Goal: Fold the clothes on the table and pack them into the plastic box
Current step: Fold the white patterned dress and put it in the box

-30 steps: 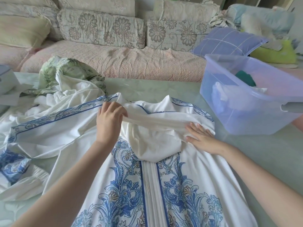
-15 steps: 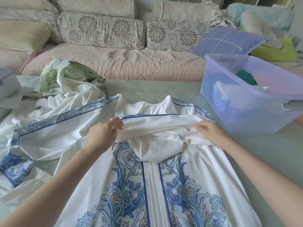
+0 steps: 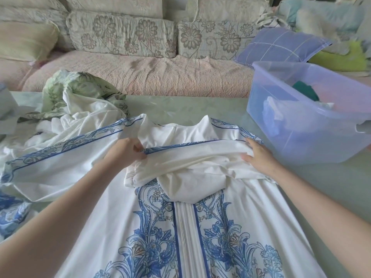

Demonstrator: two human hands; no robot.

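Head view.

Change against a second ago: right hand [image 3: 259, 155]: then flat on the cloth with fingers straight, now closed on the right end of the folded band [image 3: 192, 155]. Left hand [image 3: 124, 151]: then draped over the band's left end, now drawn back to pinch it. Blue-trimmed edge: now exposed along the band's far side, from one hand to the other.

White garment [image 3: 186, 227]: spread flat on the bench [image 3: 180, 109], blue floral print facing up, pleated white strip down the middle, collar end farthest from the viewer.

Folded band: laid crosswise over the garment's chest, held between the two hands.
- Left hand: pinches the blue-trimmed edge at the left end, fingers curled.
- Right hand: grips the right end, fingers over the fold and thumb nearer the viewer.

Plastic box [image 3: 301, 141]: translucent, on the bench just right of the right hand, apart from it. Holds a dark green piece [image 3: 305, 92] and a white piece [image 3: 273, 111].

Green-print cloth [image 3: 80, 91]: crumpled on the bench, far left, beyond the garment's spread left sleeve.

Sofa [image 3: 140, 73]: behind the bench, with a purple checked pillow [image 3: 279, 47] at its right end.
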